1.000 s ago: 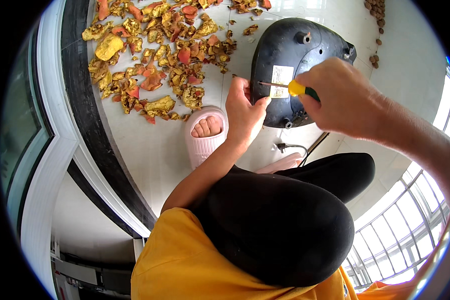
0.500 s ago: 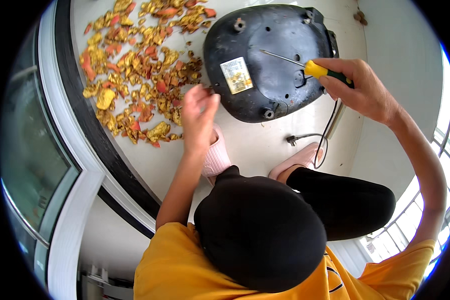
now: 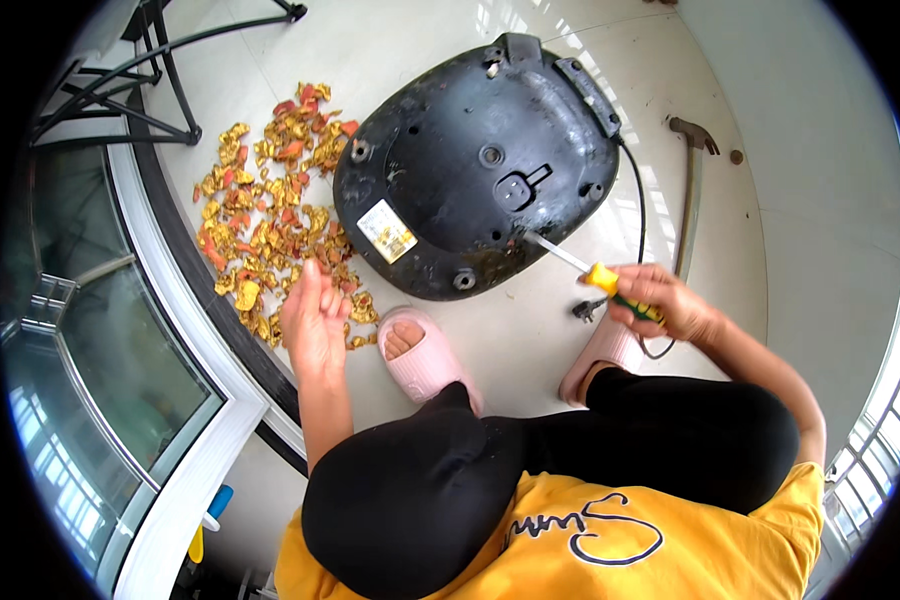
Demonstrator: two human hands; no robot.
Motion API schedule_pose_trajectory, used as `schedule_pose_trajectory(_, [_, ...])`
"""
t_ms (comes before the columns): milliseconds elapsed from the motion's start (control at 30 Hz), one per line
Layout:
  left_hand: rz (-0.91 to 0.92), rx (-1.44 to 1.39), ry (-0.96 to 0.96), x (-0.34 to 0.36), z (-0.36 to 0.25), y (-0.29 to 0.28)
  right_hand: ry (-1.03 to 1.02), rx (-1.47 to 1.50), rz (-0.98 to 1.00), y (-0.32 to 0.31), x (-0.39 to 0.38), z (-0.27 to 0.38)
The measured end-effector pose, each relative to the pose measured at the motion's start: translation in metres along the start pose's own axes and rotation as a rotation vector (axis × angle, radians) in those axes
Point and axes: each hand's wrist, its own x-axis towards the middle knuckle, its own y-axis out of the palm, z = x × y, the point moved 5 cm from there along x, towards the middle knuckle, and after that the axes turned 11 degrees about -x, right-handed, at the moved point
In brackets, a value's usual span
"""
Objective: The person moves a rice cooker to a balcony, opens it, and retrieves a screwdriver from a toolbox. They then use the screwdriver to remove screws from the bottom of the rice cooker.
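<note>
On the floor between the slippers: upturned black cooker base (image 3: 480,165), belly up on the pale tiles, just ahead of the person's feet.
Right hand: right hand (image 3: 660,303) is closed around the yellow handle of the screwdriver (image 3: 580,268), fingers wrapped tight on it.
Screwdriver tip: shaft runs up-left and the tip sits at the lower edge of the base, just under the keyhole-shaped slot. Half a second ago it lay higher, across the middle of the underside, so it's been pulled down and back toward the body.
Left hand: left hand (image 3: 315,322) is off the appliance now, palm up, fingers loosely spread, hovering over the edge of the dried peel pile (image 3: 270,215). Can't tell if there's anything small lying in the palm. A moment earlier it was up against the rim of the base.
What that tells me: nothing steadies the base at this point, only the tool touches it.
Cord: black power cord (image 3: 638,215) trails down the right side, plug (image 3: 587,310) lying beside the right hand.
Other bits: hammer (image 3: 692,190) on the tiles to the right, well apart from the base; pink slippers (image 3: 425,360) on both feet.
</note>
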Motion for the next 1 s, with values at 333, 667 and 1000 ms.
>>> schedule_pose_trajectory(333, [0.573,0.825,-0.019,-0.068,0.016,0.105,-0.148,-0.195,0.460,0.016,0.023,-0.018])
schedule_pose_trajectory(667, [0.924,1.099,-0.156,-0.073,0.054,0.136,-0.221,-0.051,0.427,-0.003,0.004,-0.034])
schedule_pose_trajectory(1000, [0.964,0.980,-0.180,-0.073,0.062,0.138,-0.183,-0.010,0.498,0.001,0.011,-0.043])
